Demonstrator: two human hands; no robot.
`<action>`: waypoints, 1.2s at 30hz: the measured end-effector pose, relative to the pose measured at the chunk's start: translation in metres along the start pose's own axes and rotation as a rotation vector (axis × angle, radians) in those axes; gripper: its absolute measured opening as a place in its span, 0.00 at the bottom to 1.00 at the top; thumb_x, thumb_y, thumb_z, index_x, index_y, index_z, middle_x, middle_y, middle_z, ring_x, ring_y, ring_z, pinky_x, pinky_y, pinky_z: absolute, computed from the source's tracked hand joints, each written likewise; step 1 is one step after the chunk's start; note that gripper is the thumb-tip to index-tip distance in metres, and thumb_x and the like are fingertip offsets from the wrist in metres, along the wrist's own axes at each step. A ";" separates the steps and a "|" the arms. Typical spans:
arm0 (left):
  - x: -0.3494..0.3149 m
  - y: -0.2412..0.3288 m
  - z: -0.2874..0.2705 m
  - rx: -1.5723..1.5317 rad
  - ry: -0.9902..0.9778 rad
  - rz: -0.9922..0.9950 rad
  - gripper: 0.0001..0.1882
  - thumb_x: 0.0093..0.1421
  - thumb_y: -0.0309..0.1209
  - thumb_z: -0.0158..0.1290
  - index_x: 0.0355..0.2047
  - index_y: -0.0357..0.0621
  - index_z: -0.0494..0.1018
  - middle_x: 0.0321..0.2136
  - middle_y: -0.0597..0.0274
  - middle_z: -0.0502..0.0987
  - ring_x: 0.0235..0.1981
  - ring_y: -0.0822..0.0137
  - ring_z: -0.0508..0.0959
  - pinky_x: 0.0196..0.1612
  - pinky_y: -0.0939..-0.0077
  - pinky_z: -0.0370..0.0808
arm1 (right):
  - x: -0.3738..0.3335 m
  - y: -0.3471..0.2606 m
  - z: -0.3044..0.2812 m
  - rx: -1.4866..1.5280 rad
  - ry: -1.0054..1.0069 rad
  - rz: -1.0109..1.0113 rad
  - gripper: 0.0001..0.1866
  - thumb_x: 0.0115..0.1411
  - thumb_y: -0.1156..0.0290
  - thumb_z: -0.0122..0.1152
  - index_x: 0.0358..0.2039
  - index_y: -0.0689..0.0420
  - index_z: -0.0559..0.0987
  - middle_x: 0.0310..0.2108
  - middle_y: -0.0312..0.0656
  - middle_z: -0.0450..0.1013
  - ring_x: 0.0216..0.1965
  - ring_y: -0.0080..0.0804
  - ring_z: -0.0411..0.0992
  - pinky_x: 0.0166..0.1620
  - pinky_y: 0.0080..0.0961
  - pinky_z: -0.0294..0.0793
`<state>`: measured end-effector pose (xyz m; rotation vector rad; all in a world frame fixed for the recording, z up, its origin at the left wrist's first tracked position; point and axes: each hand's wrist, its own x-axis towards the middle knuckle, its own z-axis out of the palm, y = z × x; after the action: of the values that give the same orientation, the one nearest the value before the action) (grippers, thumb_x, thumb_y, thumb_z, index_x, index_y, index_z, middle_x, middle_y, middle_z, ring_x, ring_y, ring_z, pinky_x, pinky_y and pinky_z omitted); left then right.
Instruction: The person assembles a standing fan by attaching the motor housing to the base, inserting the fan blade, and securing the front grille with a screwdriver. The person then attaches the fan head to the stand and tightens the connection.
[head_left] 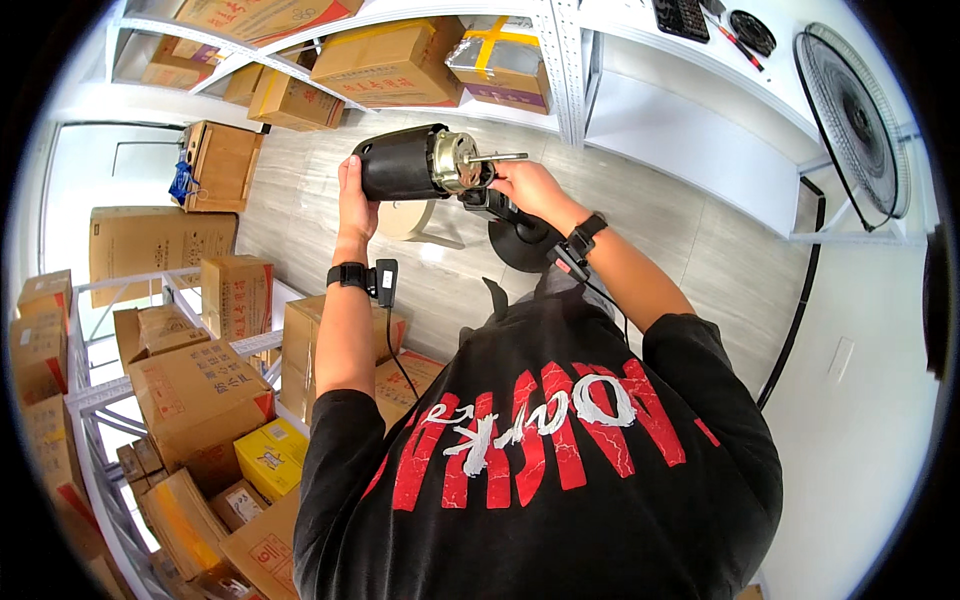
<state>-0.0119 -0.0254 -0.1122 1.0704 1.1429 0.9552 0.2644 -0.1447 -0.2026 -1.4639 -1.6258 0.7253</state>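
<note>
A fan motor [441, 162] with a rounded black housing is held up in front of me, lying on its side. Its bare metal front end and long shaft [500, 157] point right. My left hand [356, 205] is closed round the housing's left end, the thumb on the near side and the other fingers mostly hidden. At the front end, my right hand [530, 188] pinches close to a small dark part just under the shaft; I cannot make out what it grips. Below hang a black bracket [490, 203] and a dark round piece [524, 246], perhaps the fan's stand.
A pale round stool [402, 219] stands on the floor behind the motor. Shelves with cardboard boxes [390, 62] run along the back and left. On the right, a round fan grille [858, 122] leans by a white bench [690, 140]. A screwdriver [742, 48] lies on the upper shelf.
</note>
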 end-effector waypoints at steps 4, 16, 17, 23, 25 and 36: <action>0.001 0.000 0.003 -0.026 -0.016 -0.029 0.30 0.66 0.58 0.46 0.57 0.49 0.65 0.52 0.60 0.72 0.54 0.62 0.73 0.60 0.60 0.68 | 0.000 0.006 0.006 0.009 0.025 -0.021 0.11 0.57 0.65 0.65 0.35 0.58 0.78 0.31 0.52 0.77 0.35 0.57 0.74 0.38 0.47 0.73; 0.018 0.019 -0.031 0.081 0.203 0.278 0.24 0.65 0.44 0.57 0.51 0.36 0.74 0.45 0.58 0.77 0.45 0.69 0.75 0.50 0.76 0.72 | 0.010 0.000 -0.006 -0.116 -0.103 -0.019 0.12 0.58 0.62 0.64 0.37 0.55 0.82 0.33 0.49 0.78 0.36 0.52 0.76 0.39 0.41 0.74; 0.018 0.017 -0.039 0.050 0.194 0.257 0.24 0.65 0.44 0.57 0.51 0.36 0.74 0.45 0.58 0.77 0.45 0.69 0.75 0.50 0.76 0.72 | 0.010 -0.003 -0.005 -0.111 -0.115 -0.019 0.12 0.59 0.62 0.64 0.38 0.55 0.82 0.33 0.49 0.78 0.36 0.52 0.76 0.39 0.41 0.74; 0.037 -0.024 -0.035 -0.152 0.123 0.220 0.24 0.65 0.45 0.56 0.52 0.37 0.74 0.46 0.61 0.77 0.47 0.70 0.74 0.53 0.76 0.69 | 0.016 0.013 -0.009 -0.149 -0.187 0.077 0.14 0.62 0.60 0.62 0.46 0.50 0.80 0.36 0.48 0.79 0.38 0.49 0.77 0.41 0.39 0.75; 0.035 -0.034 -0.033 -0.278 0.071 0.153 0.23 0.65 0.45 0.56 0.52 0.39 0.74 0.45 0.63 0.77 0.45 0.71 0.74 0.51 0.76 0.70 | 0.016 0.003 -0.017 -0.207 -0.219 0.111 0.14 0.62 0.61 0.62 0.47 0.51 0.79 0.34 0.46 0.79 0.34 0.42 0.76 0.38 0.35 0.74; 0.044 -0.017 -0.039 -0.234 0.093 0.230 0.24 0.60 0.46 0.61 0.49 0.40 0.79 0.43 0.63 0.80 0.47 0.70 0.76 0.54 0.76 0.69 | 0.020 -0.006 -0.013 -0.185 -0.329 0.257 0.12 0.64 0.64 0.59 0.42 0.57 0.77 0.30 0.41 0.78 0.23 0.30 0.75 0.31 0.30 0.73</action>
<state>-0.0427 0.0188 -0.1411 0.9883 0.9673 1.2982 0.2723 -0.1273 -0.1867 -1.7816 -1.8062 1.0265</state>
